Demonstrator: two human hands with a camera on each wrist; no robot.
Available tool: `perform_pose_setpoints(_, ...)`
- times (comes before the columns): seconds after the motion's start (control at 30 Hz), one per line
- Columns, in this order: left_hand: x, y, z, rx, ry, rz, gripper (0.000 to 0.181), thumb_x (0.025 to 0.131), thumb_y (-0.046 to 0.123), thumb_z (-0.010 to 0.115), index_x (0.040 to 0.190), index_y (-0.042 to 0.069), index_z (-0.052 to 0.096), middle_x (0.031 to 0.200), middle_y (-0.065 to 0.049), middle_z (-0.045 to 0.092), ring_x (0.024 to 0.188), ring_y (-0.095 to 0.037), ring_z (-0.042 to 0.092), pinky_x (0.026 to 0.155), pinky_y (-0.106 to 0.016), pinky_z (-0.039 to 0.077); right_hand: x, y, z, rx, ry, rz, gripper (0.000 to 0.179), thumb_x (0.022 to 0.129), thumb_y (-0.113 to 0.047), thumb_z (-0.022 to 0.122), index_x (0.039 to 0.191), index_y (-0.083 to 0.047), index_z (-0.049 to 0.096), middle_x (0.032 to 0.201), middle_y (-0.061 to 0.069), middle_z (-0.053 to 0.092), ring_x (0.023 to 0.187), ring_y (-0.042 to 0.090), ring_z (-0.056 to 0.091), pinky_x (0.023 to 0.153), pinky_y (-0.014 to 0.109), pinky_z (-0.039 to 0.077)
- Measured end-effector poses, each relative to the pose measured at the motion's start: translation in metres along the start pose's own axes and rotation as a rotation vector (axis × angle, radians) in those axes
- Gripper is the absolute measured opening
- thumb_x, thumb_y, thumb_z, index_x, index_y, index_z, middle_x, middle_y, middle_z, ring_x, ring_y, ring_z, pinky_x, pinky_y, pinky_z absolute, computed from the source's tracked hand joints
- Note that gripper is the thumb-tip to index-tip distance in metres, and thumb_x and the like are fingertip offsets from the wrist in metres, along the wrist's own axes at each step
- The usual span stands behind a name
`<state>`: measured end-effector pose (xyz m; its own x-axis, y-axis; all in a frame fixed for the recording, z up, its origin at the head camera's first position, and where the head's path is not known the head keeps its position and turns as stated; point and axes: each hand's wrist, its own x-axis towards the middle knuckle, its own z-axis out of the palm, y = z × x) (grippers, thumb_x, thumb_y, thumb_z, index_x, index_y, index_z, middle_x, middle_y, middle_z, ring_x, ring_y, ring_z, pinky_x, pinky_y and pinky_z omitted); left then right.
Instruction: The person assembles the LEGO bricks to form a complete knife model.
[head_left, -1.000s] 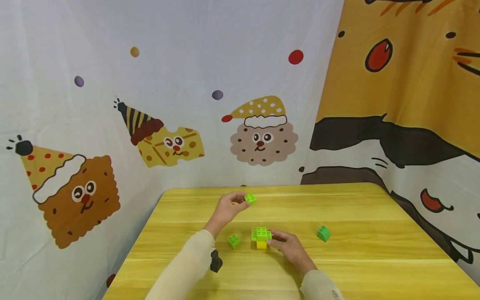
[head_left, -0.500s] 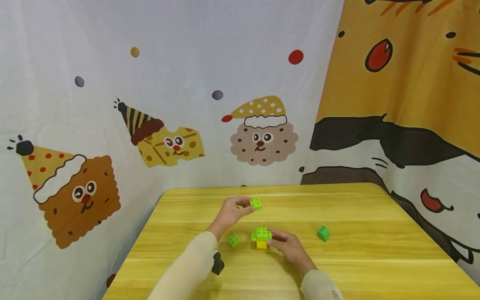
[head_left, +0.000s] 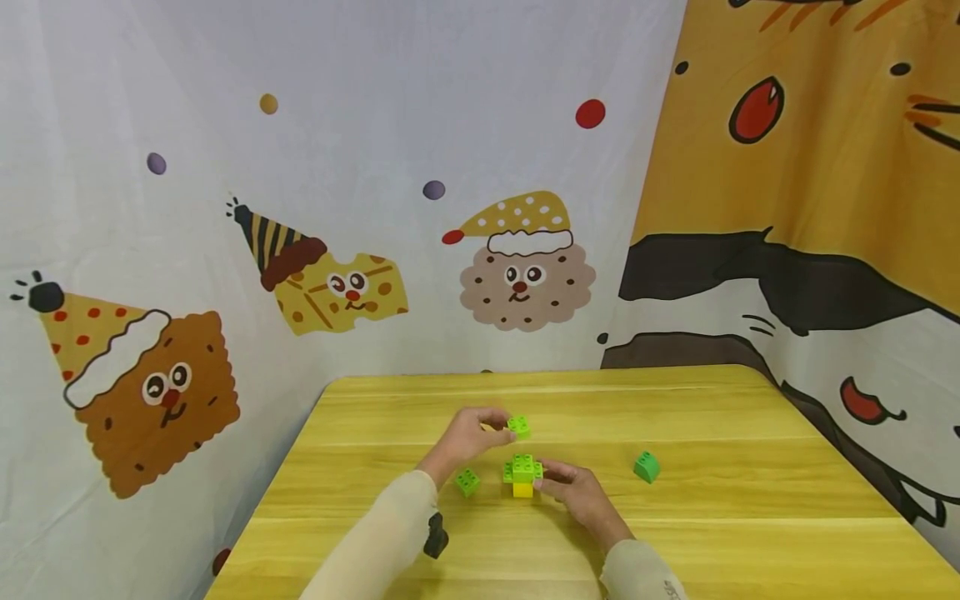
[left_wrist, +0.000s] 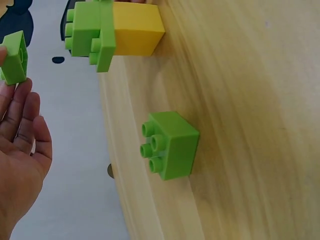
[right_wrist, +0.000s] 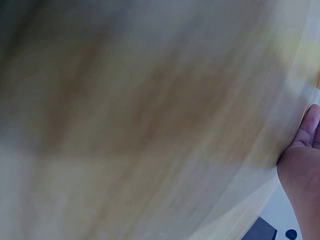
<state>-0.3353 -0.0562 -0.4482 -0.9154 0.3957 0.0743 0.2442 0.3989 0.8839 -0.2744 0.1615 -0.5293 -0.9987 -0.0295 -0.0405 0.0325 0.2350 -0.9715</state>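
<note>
My left hand [head_left: 468, 435] pinches a lime green toy brick [head_left: 519, 427] by its side, raised behind the stack in the middle of the table. In the left wrist view this brick [left_wrist: 15, 57] shows its hollow underside. The stack has a yellow base [head_left: 522, 490], a wide flat green piece [left_wrist: 106, 42] across it and a green brick [head_left: 522, 467] on top. My right hand [head_left: 581, 493] grips the stack's right side between thumb and fingers. Only the edge of that hand [right_wrist: 305, 175] shows in the right wrist view, where the stack is out of sight.
A loose lime green brick [head_left: 467, 482] with studs lies left of the stack, under my left wrist. A darker green brick with a curved side [head_left: 647, 467] lies to the right. The wooden table [head_left: 720, 550] ends at a patterned cloth [head_left: 420, 350] behind.
My left hand has moved right and toward me with the pinched brick, coming nearer to the stack. The right hand and the stack have stayed in place.
</note>
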Motion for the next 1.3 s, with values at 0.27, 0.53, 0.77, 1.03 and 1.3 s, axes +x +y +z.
perform_pose_setpoints(0.27,-0.004,-0.006,0.005,0.033,-0.031,-0.008,0.030,0.090,0.033,0.075,0.116,0.019,0.072,0.107,0.003,0.065,0.100,-0.020,0.057,0.081,-0.041,0.049,0.001,0.000,0.000,-0.005,-0.005,0.004,0.047,0.088,-0.021,0.077,0.129,-0.002,0.065,0.120,0.017,0.067,0.111,0.031,0.061,0.092,0.049,0.049)
perform_pose_setpoints(0.53,-0.007,-0.011,0.009,0.049,-0.060,-0.037,0.032,0.088,0.034,0.077,0.117,0.020,0.072,0.105,0.004,0.064,0.099,-0.020,0.057,0.081,-0.043,0.049,0.000,0.000,0.000,-0.012,0.004,0.004,0.046,0.088,-0.021,0.077,0.128,-0.002,0.066,0.118,0.017,0.067,0.109,0.030,0.062,0.090,0.048,0.050)
perform_pose_setpoints(0.77,-0.008,-0.015,0.011,0.074,-0.071,-0.046,0.031,0.087,0.032,0.078,0.116,0.021,0.073,0.101,0.006,0.065,0.096,-0.019,0.057,0.080,-0.041,0.049,0.000,0.000,0.000,-0.014,0.000,0.004,0.046,0.088,-0.023,0.078,0.128,-0.003,0.067,0.118,0.016,0.068,0.109,0.029,0.062,0.091,0.048,0.049)
perform_pose_setpoints(1.03,-0.008,-0.022,0.014,0.039,-0.094,-0.058,0.027,0.086,0.031,0.079,0.111,0.023,0.075,0.098,0.004,0.064,0.092,-0.019,0.056,0.074,-0.036,0.048,-0.002,-0.001,0.000,0.027,-0.012,-0.002,0.046,0.088,-0.022,0.077,0.128,-0.002,0.066,0.119,0.016,0.067,0.110,0.029,0.061,0.090,0.046,0.050)
perform_pose_setpoints(1.3,-0.009,-0.021,0.014,0.077,-0.109,-0.031,0.024,0.087,0.030,0.079,0.110,0.024,0.075,0.099,0.004,0.063,0.089,-0.019,0.055,0.069,-0.034,0.048,-0.001,-0.002,0.000,0.010,-0.014,0.017,0.048,0.088,-0.025,0.077,0.130,-0.005,0.065,0.122,0.014,0.066,0.112,0.028,0.060,0.091,0.046,0.049)
